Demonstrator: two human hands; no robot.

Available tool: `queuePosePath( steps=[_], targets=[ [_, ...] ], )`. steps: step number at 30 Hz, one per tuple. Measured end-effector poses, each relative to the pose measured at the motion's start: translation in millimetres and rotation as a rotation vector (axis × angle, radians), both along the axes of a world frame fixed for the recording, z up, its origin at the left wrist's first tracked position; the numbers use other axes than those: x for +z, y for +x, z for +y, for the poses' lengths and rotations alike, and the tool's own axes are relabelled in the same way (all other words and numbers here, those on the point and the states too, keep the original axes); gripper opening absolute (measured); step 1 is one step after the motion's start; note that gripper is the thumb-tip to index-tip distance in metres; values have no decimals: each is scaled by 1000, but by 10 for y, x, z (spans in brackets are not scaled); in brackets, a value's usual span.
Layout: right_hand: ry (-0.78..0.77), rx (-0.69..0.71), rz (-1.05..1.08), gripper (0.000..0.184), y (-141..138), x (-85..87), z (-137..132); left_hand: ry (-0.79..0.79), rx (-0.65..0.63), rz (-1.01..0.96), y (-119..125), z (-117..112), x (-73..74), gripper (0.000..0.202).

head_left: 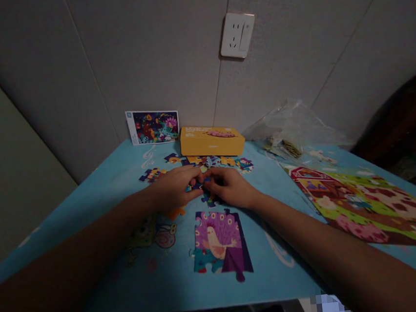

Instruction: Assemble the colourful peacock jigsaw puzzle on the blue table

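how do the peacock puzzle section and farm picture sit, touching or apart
Apart: the head view shows blue tabletop between the peacock puzzle section and farm picture.

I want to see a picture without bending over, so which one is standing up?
The white-edged card at the back, left of the yellow box; the farm picture and joined bird pieces lie flat instead.

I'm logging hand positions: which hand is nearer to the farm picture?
The right hand. It is left of the farm picture, with blue tabletop between; the left hand is farther left, beyond the right hand.
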State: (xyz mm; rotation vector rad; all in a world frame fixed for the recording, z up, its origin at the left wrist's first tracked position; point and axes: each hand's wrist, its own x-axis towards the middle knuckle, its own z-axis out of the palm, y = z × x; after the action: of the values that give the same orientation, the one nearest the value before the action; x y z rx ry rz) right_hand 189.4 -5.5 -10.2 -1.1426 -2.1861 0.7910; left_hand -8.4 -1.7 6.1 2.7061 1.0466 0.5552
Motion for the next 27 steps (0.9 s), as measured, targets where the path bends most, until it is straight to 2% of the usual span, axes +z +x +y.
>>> queuePosePath(
  steps=[8,14,17,20,23,27],
  targets=[
    [14,21,18,20,-50,47,-87,15,-52,52,23,-59,54,11],
    [-41,-1,60,19,-63,58,-90,22,-43,25,34,-49,42,11],
    [-40,-36,148,21,-55,44,-65,50,22,-36,48,-39,21,20],
    [37,-65,208,29,-42,17,-42,86,95,-105,59,-30,14,34],
    [74,-46,213,37,-31,-11,-32,67,146,-89,53,-13,13,40],
    [89,-36,198,35,-20,-30,-29,80,137,-34,34,16,12,41]
  ],
)
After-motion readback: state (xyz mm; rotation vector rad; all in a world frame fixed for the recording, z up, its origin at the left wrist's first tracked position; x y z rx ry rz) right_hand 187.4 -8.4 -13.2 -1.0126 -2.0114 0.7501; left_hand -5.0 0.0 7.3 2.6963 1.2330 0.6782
